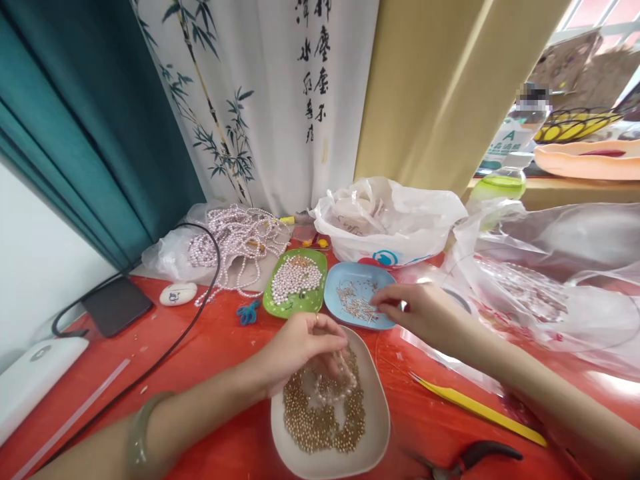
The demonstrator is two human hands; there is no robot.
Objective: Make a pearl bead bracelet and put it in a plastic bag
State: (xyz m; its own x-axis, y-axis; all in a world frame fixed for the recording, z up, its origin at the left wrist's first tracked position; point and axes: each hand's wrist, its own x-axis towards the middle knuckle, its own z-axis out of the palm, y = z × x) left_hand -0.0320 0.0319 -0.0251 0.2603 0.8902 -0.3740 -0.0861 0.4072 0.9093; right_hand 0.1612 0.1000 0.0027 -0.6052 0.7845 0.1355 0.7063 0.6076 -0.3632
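Over a cream tray (357, 465) of gold beads (315, 427), my left hand (303, 347) is closed with its fingertips pinched. A short loop of pale beads (333, 398) hangs from those fingers into the tray. My right hand (413, 307) reaches across a blue plate (334, 280), where its thumb and forefinger come together at small metallic pieces (357, 303). Whether a piece is between those fingertips is too small to tell. Beside the blue plate sits a green plate (274, 310) with pinkish-white pearl beads (297, 279).
Yellow tweezers (480, 407) and dark-handled pliers (480, 457) lie at the right. Behind the plates stands a white plastic bag (395, 233), with bead strands (235, 240) to its left. A black cable (185, 333) crosses the red table near a phone (117, 307).
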